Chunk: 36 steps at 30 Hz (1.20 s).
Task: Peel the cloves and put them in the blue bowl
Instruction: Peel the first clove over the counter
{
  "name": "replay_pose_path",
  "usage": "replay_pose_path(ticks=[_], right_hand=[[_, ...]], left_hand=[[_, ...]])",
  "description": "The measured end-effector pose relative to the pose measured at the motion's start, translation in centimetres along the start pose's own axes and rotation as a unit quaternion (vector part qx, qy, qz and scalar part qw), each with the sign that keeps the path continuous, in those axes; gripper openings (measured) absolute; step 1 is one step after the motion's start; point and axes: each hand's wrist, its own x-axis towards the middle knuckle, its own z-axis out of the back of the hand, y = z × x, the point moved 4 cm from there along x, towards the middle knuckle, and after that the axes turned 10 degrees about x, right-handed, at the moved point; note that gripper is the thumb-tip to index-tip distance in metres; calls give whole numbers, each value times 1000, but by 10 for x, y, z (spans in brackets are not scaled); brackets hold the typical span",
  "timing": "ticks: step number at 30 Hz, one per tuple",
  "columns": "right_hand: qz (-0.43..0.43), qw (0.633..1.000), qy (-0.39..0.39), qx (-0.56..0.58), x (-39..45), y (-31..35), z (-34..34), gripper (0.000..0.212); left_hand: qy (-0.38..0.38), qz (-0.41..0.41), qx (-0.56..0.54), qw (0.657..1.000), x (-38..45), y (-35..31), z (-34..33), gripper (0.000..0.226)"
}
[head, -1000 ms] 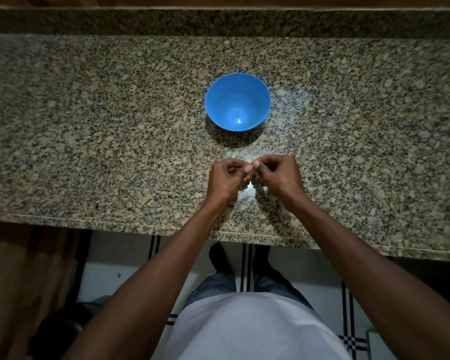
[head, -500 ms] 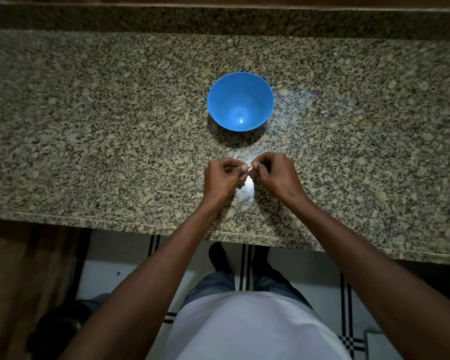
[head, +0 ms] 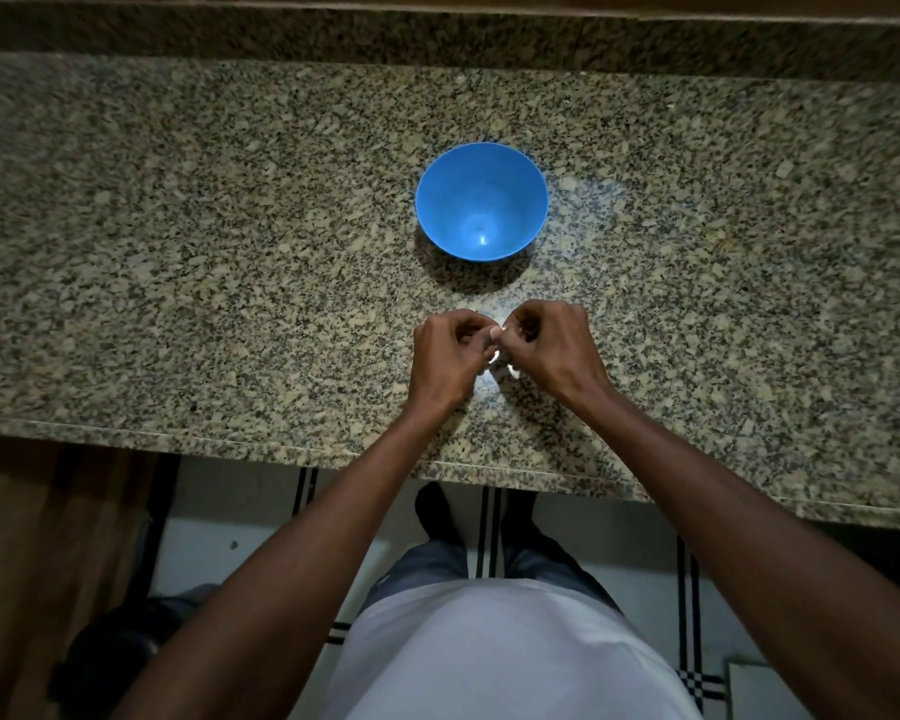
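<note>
The clove sits between your two hands, on the near side of the blue bowl and just apart from it; only a pale sliver shows. Your left hand and right hand both have fingers curled, fingertips pinching the clove where they meet. The bowl, on the granite counter, appears empty, so no peeled clove is deposited yet. Judged progress: peeling the first clove is under way; transfer remains.
</note>
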Motion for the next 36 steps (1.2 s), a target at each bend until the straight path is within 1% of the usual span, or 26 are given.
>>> replay_pose_path(ticks=[6, 11, 13, 15, 16, 17, 18, 20, 21, 22, 24, 26, 28, 30, 33, 36], right_hand=[[-67, 995, -2, 77, -1, -6, 1, 18], [-128, 981, -15, 143, -3, -14, -2, 17], [-179, 960, 2, 216, -1, -20, -5, 14], [-251, 905, 38, 340, -1, -25, -5, 11], [-271, 885, 52, 376, -2, -26, -4, 11], [-270, 884, 60, 377, -2, -29, -2, 14], [-251, 901, 61, 348, -1, -32, 0, 18], [-184, 948, 48, 254, 0, -35, 5, 32], [-162, 960, 36, 225, 0, -35, 7, 37], [-153, 963, 23, 218, 0, -34, 9, 39], [-149, 958, 24, 245, 2, -31, 12, 33], [-155, 946, 55, 280, 3, -28, 11, 26], [-164, 935, 78, 304, 1, -26, 9, 25], [-175, 928, 74, 320, -1, -26, 7, 21], [-191, 929, 68, 308, 0, -27, 4, 20], [-201, 942, 77, 258, 2, -26, 3, 16]], left_hand=[[15, 12, -22, 1000, 1, 0, -1, 13], [57, 74, -133, 987, -1, 7, -2, 13], [75, 102, -185, 975, -1, 10, -3, 13], [91, 116, -214, 966, -2, 12, -3, 17], [98, 114, -221, 964, -2, 12, -3, 20], [105, 107, -223, 963, -1, 13, -3, 21], [109, 98, -219, 965, -1, 12, -3, 21], [109, 83, -201, 970, -1, 10, -3, 16], [106, 81, -195, 972, 0, 9, -4, 14], [101, 81, -190, 973, 0, 8, -4, 13], [84, 79, -168, 979, 1, 7, -5, 15], [64, 61, -131, 987, 3, 7, -4, 17], [52, 39, -100, 993, 4, 5, -3, 15], [42, 11, -64, 997, 4, 1, -3, 13], [21, -61, 30, 997, 2, -7, -1, 13], [22, -167, 152, 974, 4, -10, -4, 13]])
